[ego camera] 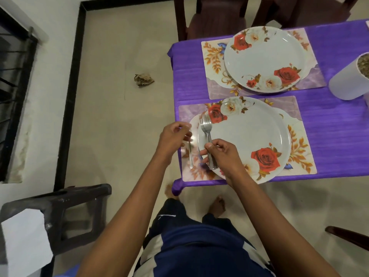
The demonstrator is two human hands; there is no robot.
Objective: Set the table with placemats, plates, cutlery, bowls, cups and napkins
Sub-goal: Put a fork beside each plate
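Currently, forks [206, 134] are gripped by the right hand [221, 154] over the near plate [247, 136]; one piece, pinched in the left hand [172, 136], is best laid straight beside that plate's rim.

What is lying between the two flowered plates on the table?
Only placemat edges and a thin strip of purple tablecloth between far plate and near plate, head view.
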